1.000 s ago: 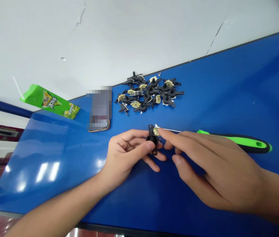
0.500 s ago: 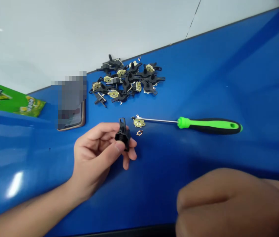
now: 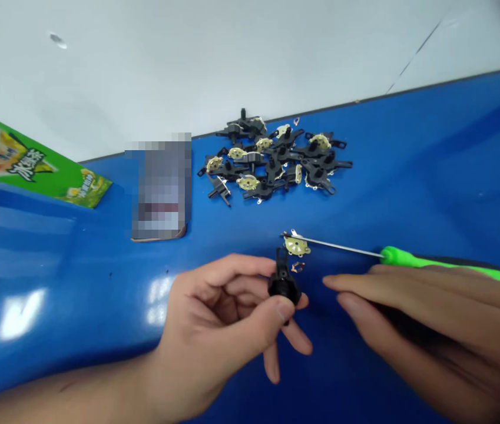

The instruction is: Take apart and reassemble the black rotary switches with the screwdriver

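Observation:
My left hand [image 3: 227, 330] pinches a small black plastic housing [image 3: 282, 285] between thumb and index finger. The part stands with a slotted tab upward, and its other fingers spread beneath. My right hand [image 3: 426, 318] hovers just to the right, thumb and index finger stretched toward the housing with a narrow gap and nothing visible between them. Beyond the hands lies a screwdriver [image 3: 338, 244] with a green and black handle, partly hidden by my right hand. Its tip rests over a yellowish round contact plate [image 3: 297, 242]. A tiny copper-coloured clip [image 3: 298, 267] lies just below that plate.
Several black plastic parts with yellowish plates form a pile [image 3: 271, 165] near the table's back edge. A phone [image 3: 161, 188], its screen blurred, lies left of them. At the far left is a green printed package [image 3: 33, 159]. The blue table [image 3: 112, 318] meets a pale wall [image 3: 209, 53].
My right hand has come in toward the housing and its fingers have straightened. The left hand keeps its hold on the housing. The whole view has shifted, moving things rightward.

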Action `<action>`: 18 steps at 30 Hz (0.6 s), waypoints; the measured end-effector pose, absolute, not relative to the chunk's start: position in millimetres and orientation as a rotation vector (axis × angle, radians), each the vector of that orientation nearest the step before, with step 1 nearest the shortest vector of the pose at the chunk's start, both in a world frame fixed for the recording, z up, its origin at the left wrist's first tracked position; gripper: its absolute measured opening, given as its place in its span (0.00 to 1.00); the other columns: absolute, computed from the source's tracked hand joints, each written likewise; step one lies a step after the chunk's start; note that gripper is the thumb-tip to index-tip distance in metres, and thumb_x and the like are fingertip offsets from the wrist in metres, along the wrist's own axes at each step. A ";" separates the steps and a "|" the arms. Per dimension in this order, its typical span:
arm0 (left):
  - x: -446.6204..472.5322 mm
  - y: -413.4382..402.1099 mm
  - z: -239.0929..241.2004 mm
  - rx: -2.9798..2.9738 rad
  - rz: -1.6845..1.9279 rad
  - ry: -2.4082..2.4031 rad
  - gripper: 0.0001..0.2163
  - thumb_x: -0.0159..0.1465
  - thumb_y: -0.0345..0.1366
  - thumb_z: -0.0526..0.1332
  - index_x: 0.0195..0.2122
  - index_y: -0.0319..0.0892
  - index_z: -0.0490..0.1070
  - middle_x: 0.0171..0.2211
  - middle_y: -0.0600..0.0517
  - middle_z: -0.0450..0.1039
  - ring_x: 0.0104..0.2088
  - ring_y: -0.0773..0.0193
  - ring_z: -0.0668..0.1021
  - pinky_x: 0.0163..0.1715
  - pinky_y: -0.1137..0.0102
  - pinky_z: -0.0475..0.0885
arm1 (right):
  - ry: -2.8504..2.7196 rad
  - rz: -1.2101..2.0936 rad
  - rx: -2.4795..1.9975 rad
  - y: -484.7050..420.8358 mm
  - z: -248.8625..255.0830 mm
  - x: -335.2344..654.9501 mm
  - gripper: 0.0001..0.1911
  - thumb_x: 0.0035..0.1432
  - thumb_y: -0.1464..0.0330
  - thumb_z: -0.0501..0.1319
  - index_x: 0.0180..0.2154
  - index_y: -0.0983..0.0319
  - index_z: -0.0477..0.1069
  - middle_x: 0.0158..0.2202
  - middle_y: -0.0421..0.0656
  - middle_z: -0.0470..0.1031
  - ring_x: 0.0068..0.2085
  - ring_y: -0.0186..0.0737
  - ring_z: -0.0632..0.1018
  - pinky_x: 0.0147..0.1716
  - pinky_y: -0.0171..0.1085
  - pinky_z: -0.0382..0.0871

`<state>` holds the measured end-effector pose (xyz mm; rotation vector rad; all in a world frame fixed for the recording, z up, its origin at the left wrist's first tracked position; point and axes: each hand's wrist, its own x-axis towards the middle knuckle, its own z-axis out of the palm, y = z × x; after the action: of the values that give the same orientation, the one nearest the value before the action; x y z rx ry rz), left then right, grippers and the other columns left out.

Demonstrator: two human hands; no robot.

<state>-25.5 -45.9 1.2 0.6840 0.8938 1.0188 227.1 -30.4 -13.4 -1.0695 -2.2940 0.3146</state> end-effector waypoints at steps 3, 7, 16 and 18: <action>-24.1 -46.9 -0.8 0.662 0.999 0.902 0.10 0.67 0.28 0.76 0.48 0.44 0.83 0.38 0.45 0.92 0.33 0.49 0.93 0.21 0.73 0.86 | -2.354 0.209 -1.021 -18.2 -10.9 207.4 0.17 0.80 0.71 0.55 0.39 0.56 0.78 0.31 0.39 0.83 0.26 0.37 0.81 0.24 0.40 0.68; -20.0 -48.1 0.4 0.630 1.038 0.913 0.10 0.66 0.25 0.76 0.47 0.42 0.82 0.35 0.46 0.91 0.32 0.50 0.93 0.23 0.74 0.86 | -2.475 -0.075 -0.932 -20.5 -14.3 199.1 0.16 0.79 0.74 0.55 0.43 0.58 0.80 0.32 0.38 0.81 0.23 0.35 0.72 0.24 0.42 0.59; -16.4 -44.7 2.5 0.566 1.074 0.856 0.10 0.66 0.21 0.75 0.46 0.41 0.83 0.35 0.46 0.91 0.31 0.56 0.92 0.24 0.75 0.86 | -2.577 -0.155 -0.856 -14.6 -14.7 193.9 0.26 0.80 0.78 0.49 0.33 0.61 0.80 0.30 0.43 0.79 0.27 0.39 0.75 0.25 0.46 0.56; -16.7 -43.7 2.9 0.567 1.071 0.873 0.10 0.66 0.21 0.75 0.46 0.40 0.83 0.37 0.45 0.91 0.31 0.56 0.92 0.24 0.73 0.87 | -2.587 -0.144 -0.839 -16.4 -17.6 199.2 0.25 0.79 0.78 0.48 0.36 0.62 0.81 0.31 0.43 0.79 0.29 0.39 0.77 0.26 0.45 0.59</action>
<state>-16.7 -43.7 2.9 0.5674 0.8728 1.0706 199.2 -16.4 -17.6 -0.8386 -2.5872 -0.1443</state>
